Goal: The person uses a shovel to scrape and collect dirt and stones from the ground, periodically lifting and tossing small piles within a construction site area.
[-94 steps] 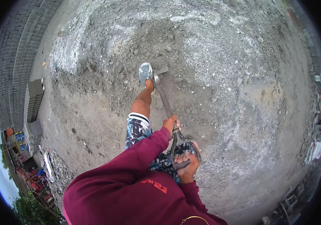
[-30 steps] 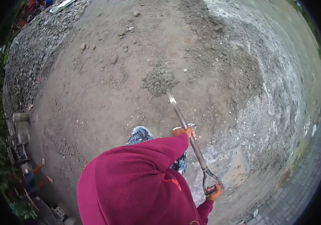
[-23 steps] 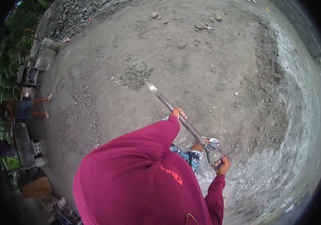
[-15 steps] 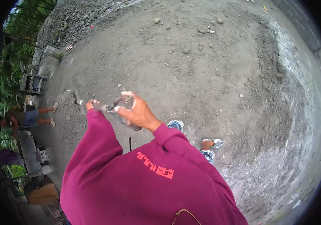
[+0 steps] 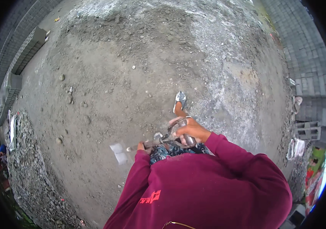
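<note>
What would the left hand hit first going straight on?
Past the shovel it grips, the left hand would probably meet only the dirt ground; how far below is unclear.

The right hand (image 5: pixel 195 130) is curled in a firm grip, its back turned up and its fingers (image 5: pixel 180 131) reaching left, slightly blurred. The wrist (image 5: pixel 207 135) follows, and the right forearm (image 5: pixel 233 150) runs off to the right of those fingers. Left of them and a little lower, the left hand (image 5: pixel 141 147) shows only in part, also gripping; the left forearm (image 5: pixel 137 171) lies below it. One foot (image 5: pixel 180 100) is beyond the right fingers.
</note>
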Demonstrator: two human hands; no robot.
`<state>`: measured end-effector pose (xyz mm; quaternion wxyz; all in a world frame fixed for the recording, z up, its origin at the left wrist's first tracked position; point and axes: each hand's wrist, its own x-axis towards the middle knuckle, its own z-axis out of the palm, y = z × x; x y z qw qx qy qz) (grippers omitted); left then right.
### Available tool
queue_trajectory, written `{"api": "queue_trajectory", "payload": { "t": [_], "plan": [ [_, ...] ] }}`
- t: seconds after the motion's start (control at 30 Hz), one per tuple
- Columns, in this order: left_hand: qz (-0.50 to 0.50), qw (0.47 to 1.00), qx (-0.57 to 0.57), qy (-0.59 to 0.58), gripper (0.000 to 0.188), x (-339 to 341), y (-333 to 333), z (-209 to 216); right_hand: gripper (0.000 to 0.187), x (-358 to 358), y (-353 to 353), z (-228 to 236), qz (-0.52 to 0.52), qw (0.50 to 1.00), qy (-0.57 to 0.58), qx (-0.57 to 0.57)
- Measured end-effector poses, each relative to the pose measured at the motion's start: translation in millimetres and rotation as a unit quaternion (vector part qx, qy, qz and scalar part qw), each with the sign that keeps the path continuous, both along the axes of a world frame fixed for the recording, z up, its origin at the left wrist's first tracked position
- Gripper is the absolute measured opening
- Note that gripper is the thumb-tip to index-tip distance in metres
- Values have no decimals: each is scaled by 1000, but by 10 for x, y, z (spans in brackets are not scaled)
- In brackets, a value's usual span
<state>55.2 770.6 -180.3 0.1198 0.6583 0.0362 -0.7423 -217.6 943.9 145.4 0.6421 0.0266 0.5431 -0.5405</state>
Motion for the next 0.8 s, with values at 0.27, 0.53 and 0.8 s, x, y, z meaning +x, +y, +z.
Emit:
{"api": "queue_trajectory", "payload": {
  "t": [0.27,0.53,0.8],
  "plan": [
    [-325,927,-81,166,17,-3758,721,801,55,-9,1349,102,-582,813,27,5],
    [-568,811,-111,86,21,-6240,1610,309,56,-1613,1433,-414,-768,637,-33,-62],
    [-537,816,-65,203,13,-7550,1998,401,44,-3676,1049,-1521,-850,511,-67,-105]
  ]
}}
